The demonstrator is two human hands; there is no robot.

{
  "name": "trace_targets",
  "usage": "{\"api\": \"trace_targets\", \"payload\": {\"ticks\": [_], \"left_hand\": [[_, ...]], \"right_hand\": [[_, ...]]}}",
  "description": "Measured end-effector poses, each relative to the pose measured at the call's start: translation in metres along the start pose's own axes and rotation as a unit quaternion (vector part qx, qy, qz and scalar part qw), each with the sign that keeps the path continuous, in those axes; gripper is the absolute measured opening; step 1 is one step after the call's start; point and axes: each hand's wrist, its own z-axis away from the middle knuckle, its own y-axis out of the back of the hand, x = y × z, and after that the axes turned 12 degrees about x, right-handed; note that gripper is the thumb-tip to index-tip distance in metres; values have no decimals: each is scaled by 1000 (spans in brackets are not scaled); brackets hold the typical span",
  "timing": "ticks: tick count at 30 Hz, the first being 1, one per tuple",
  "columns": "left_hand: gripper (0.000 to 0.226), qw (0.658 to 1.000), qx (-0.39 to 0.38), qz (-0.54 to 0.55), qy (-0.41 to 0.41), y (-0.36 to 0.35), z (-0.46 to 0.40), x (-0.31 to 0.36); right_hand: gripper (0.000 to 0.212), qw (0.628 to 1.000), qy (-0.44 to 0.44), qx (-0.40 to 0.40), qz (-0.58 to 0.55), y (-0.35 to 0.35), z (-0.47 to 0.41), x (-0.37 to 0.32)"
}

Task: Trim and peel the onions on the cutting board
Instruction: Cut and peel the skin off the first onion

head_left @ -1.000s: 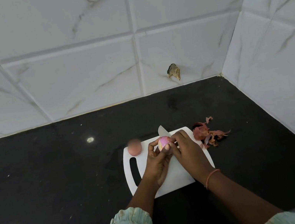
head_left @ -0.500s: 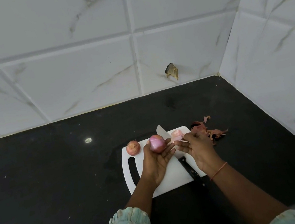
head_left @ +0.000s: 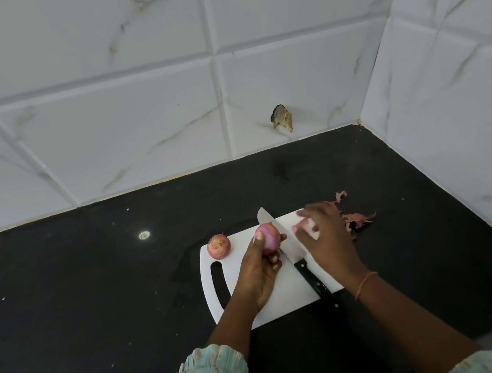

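My left hand [head_left: 257,270] grips a peeled purple onion [head_left: 268,237] just above the white cutting board [head_left: 286,300]. An unpeeled onion [head_left: 219,246] sits at the board's far left corner. A black-handled knife [head_left: 295,253] lies diagonally on the board between my hands, and neither hand touches it. My right hand [head_left: 326,238] is motion-blurred over the board's far right corner with its fingers spread. Something pale pink [head_left: 307,227] shows at its fingertips. Whether the fingers hold it is unclear.
A heap of dry reddish onion peels [head_left: 357,220] lies on the black countertop [head_left: 93,293] just right of the board. White marble-look tiled walls [head_left: 222,92] close off the back and the right side.
My right hand let go of the onion and swung right toward the peels, uncovering the knife on the board. My left hand kept the peeled onion, now turned so its purple side shows.
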Motion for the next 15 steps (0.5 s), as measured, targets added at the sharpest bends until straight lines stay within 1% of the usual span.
{"api": "trace_targets", "payload": {"ticks": [2,4,8,10,13,15], "left_hand": [[59,1000,-15,-10,-13,1,2,-1],[65,999,-21,-17,-19,3,3,-1],[88,998,-10,-46,-29,4,2,-1],[88,998,-11,-50,-31,5,0,-2],[79,999,-12,-42,-31,6,0,-2],[84,999,-14,-30,-28,6,-2,-2]], "right_hand": [[31,996,14,-56,-73,-5,8,-16],[31,993,40,-82,-68,-10,12,-22],[22,996,39,-56,-60,-15,14,-18],[22,996,40,-58,-58,-14,14,-18],[22,996,47,-59,-53,-13,13,-18],[20,997,53,-51,-37,-14,14,-20]]}}
